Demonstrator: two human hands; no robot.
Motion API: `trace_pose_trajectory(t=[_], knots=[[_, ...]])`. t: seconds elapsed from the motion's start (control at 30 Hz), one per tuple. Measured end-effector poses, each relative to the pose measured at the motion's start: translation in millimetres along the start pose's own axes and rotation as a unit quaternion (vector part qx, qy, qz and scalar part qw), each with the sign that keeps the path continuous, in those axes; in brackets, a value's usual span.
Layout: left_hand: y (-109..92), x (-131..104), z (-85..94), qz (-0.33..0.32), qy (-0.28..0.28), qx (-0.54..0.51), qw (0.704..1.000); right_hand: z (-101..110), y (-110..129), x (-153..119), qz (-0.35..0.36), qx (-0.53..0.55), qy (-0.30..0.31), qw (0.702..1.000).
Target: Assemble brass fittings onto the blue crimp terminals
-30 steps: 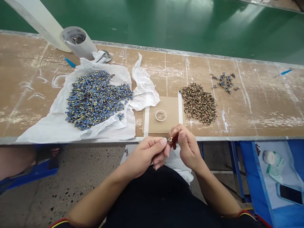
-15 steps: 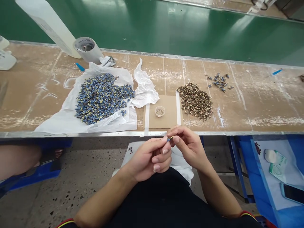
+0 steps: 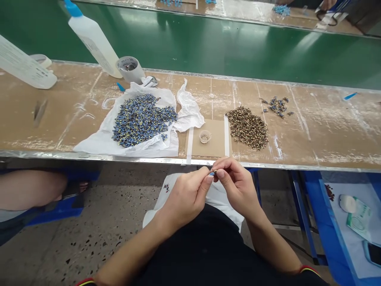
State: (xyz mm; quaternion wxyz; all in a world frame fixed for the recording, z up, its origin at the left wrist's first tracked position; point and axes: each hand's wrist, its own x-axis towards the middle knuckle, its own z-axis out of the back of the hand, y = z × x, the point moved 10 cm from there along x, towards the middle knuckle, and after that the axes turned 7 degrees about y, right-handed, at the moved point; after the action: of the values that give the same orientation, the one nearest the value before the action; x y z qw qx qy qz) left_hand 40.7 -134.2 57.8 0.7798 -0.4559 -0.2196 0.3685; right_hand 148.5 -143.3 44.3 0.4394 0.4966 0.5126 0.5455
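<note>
Just off the bench's front edge, my left hand (image 3: 187, 192) and my right hand (image 3: 238, 186) meet at their fingertips. Between them is a tiny blue piece (image 3: 212, 173) with a darker, yellowish end; its exact kind is too small to make out. My left thumb and forefinger pinch the blue part, and my right thumb and forefinger pinch the other end. Beyond my hands a small clear cup (image 3: 205, 137) with a thin stick in it stands on a cardboard square (image 3: 214, 150). A heap of small blue-and-yellow pieces (image 3: 139, 123) lies on white paper. Right of the cup is a pile of brown-and-gold pieces (image 3: 248, 129).
Farther right lies a small cluster of blue-and-brown pieces (image 3: 277, 106). White bottles (image 3: 98, 43) and a roll of tape (image 3: 131, 69) stand at the back left. Tweezers (image 3: 40, 111) lie at left. A person's leg (image 3: 32, 190) shows at lower left, a phone (image 3: 373, 252) at lower right.
My left hand has turned over, its curled fingers now hidden behind its back and thumb. My right hand keeps its pinch. The camera view has shifted left and up.
</note>
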Motion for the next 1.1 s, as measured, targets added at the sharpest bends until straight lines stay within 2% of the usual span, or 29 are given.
trace_pose_trajectory(t=[0.2, 0.3, 0.47, 0.6, 0.73, 0.87, 1.1], knots=[[-9.9, -2.9, 2.8, -0.061, 0.029, -0.042, 0.997, -12.4, 7.8, -0.9, 0.044, -0.073, 0.028, 0.996], [-13.3, -3.2, 2.6, -0.071, 0.048, -0.065, 0.994, -19.3, 9.6, -2.2, 0.064, -0.11, 0.038, 0.991], [-14.5, -3.4, 10.9, -0.09, 0.012, -0.049, 0.995, -25.0, 20.6, -1.2, 0.101, -0.172, 0.025, 0.98], [-14.2, -3.8, 17.6, -0.122, 0.006, -0.034, 0.992, -34.1, 30.5, 4.8, 0.13, -0.226, 0.056, 0.964], [-9.1, -3.0, 23.8, -0.127, 0.017, -0.008, 0.992, -41.9, 28.1, 12.7, 0.121, -0.246, 0.096, 0.957], [-5.0, -0.1, 28.6, -0.122, 0.033, 0.01, 0.992, -44.4, 21.3, 20.2, 0.101, -0.25, 0.11, 0.957], [2.2, 13.6, 31.4, -0.104, 0.085, 0.054, 0.989, -44.0, 5.4, 32.7, 0.06, -0.241, 0.146, 0.958]])
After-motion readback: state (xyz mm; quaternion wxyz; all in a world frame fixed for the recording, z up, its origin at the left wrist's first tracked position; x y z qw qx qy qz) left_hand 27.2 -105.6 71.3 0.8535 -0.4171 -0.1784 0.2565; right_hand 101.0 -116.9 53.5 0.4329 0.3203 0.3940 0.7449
